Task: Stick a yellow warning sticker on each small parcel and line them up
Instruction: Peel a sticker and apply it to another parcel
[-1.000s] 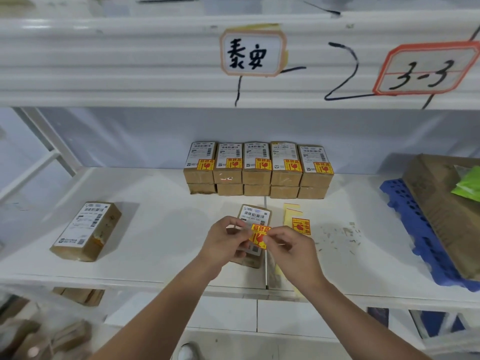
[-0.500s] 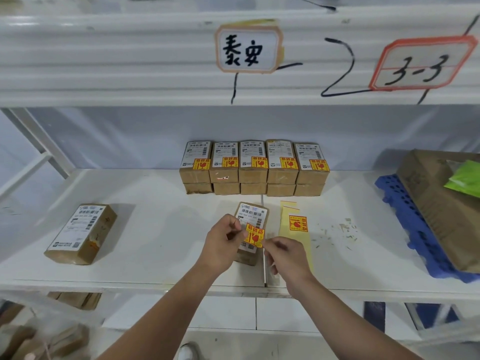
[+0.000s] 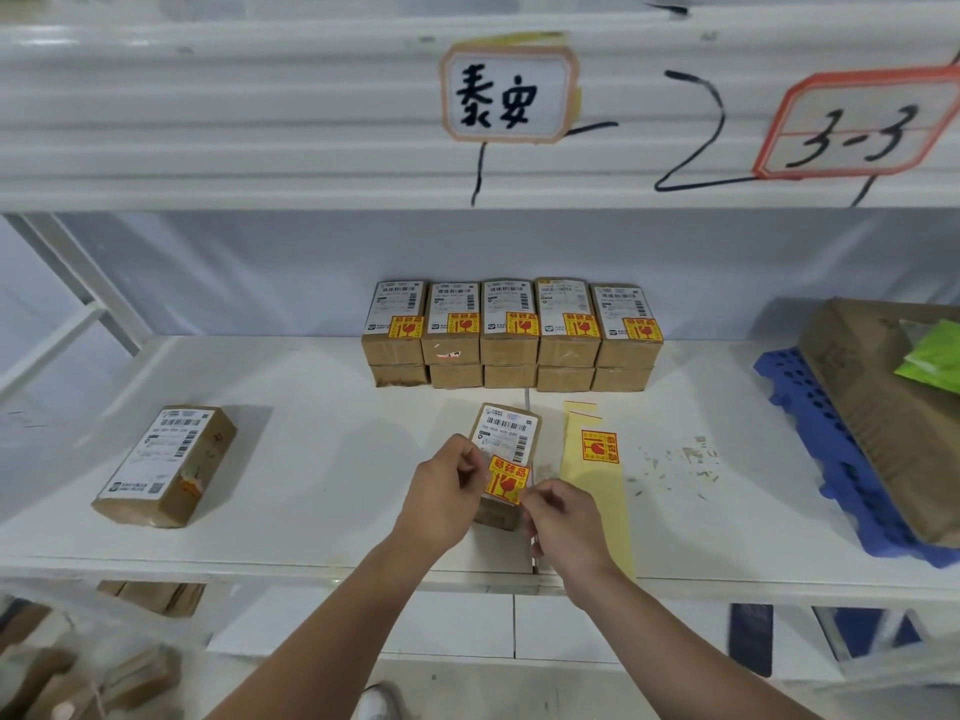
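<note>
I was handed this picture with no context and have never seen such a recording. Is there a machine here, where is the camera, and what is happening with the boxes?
There is no machine: these are a person's two bare hands. A wide-angle camera worn on the head looks forward and down, which is why both arms enter from the bottom edge.

On the white shelf, a row of small parcels is stacked two high at the back, and the top ones already carry yellow stickers. A lone parcel lies to the left with no sticker showing. To the right of the hands lies a pale backing strip with a spare sticker.

The left hand and right hand each pinch an edge of a yellow warning sticker over the parcel in front. I cannot tell whether it is stuck down yet.
</note>
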